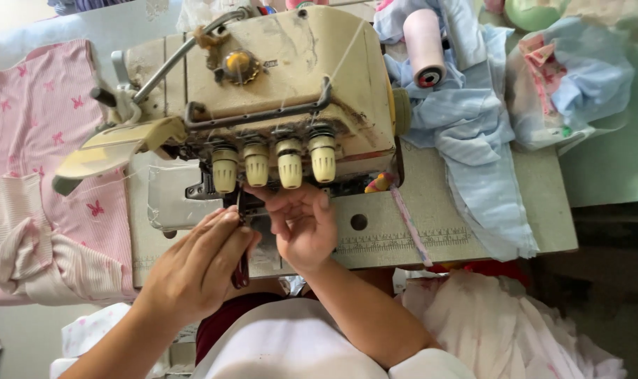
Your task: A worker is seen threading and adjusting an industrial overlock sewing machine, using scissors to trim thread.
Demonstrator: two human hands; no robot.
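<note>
A worn cream overlock sewing machine (284, 77) stands on the table, with several cream tension knobs (273, 163) along its front. My left hand (196, 267) grips dark metal tweezers (241, 263), their tip pointing up under the knobs near the needle area. My right hand (301, 221) is right beside it, fingers curled at the same spot under the knobs; whether it pinches a thread is too small to tell.
Pink fabric with butterfly prints (41, 140) and ribbed pink cloth (31, 253) lie at left. Light blue fabric (473, 133) and a pink thread cone (424, 45) lie at right. A pink measuring tape (410, 224) crosses the table edge. Pale pink cloth (515, 330) hangs low at right.
</note>
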